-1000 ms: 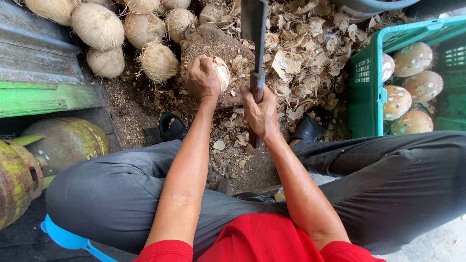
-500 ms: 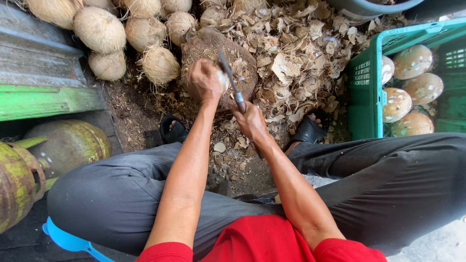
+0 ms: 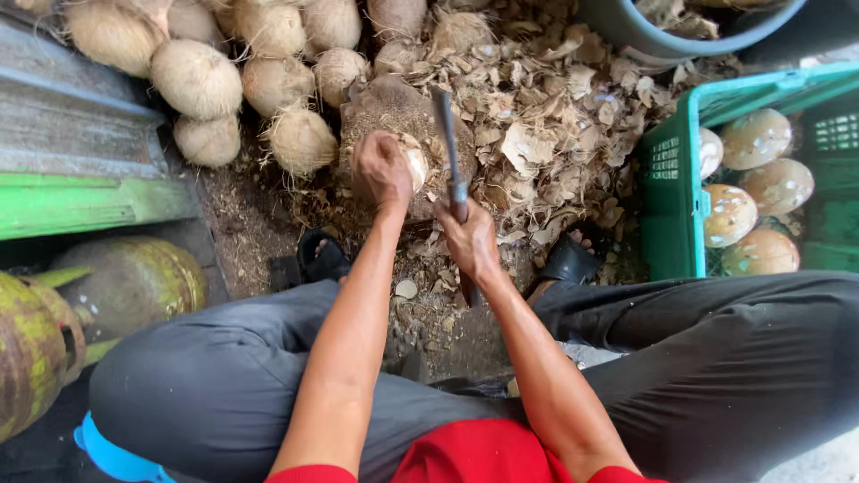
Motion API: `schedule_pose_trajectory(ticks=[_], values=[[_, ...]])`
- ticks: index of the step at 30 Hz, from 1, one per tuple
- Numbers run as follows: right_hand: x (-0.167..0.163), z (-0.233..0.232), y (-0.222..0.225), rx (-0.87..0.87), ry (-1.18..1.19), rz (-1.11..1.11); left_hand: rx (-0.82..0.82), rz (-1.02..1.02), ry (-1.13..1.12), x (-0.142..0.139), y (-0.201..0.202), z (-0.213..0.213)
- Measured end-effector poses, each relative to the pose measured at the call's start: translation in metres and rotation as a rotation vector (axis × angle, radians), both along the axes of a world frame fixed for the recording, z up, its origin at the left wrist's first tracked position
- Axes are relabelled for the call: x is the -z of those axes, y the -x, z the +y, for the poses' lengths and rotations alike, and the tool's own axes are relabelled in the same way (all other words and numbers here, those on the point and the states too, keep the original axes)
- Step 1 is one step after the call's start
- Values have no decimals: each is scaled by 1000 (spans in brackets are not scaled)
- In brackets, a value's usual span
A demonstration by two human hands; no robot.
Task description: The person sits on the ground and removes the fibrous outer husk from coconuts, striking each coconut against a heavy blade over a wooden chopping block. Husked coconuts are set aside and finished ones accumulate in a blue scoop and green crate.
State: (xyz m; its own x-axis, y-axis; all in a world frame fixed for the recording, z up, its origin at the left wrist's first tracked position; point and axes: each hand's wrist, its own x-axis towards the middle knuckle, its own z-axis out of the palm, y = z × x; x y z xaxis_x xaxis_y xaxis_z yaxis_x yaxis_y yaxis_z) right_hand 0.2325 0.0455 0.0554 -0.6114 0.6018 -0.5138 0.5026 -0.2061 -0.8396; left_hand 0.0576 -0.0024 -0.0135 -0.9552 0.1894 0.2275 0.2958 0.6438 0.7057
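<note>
— Status of the cleaver (image 3: 446,143)?

— Half a second ago my right hand (image 3: 469,240) had it tilted left, edge against the coconut (image 3: 413,163). I have since swung it off; the blade now stands nearly upright, just beside the coconut.

— And a second ago?

— Similar upright position, blade higher.

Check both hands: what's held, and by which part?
Left hand grips a partly peeled coconut from its top, on the chopping block. Right hand holds the cleaver by its handle.
</note>
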Motion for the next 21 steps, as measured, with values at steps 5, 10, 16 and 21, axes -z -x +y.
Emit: schedule_pose_trajectory(ticks=[5,10,16,21], values=[[-6,-2,2,22,-69,167,-8,-148,67,-1,-4,-2],[-15,-8,10,-106,-137,-3,-44,-139,109,-6,-4,-1],[-10,-10,10,-5,-21,183,-56,-100,162,2,1,-2],[-5,1,6,-119,30,-147,-50,-176,140,9,3,-5]])
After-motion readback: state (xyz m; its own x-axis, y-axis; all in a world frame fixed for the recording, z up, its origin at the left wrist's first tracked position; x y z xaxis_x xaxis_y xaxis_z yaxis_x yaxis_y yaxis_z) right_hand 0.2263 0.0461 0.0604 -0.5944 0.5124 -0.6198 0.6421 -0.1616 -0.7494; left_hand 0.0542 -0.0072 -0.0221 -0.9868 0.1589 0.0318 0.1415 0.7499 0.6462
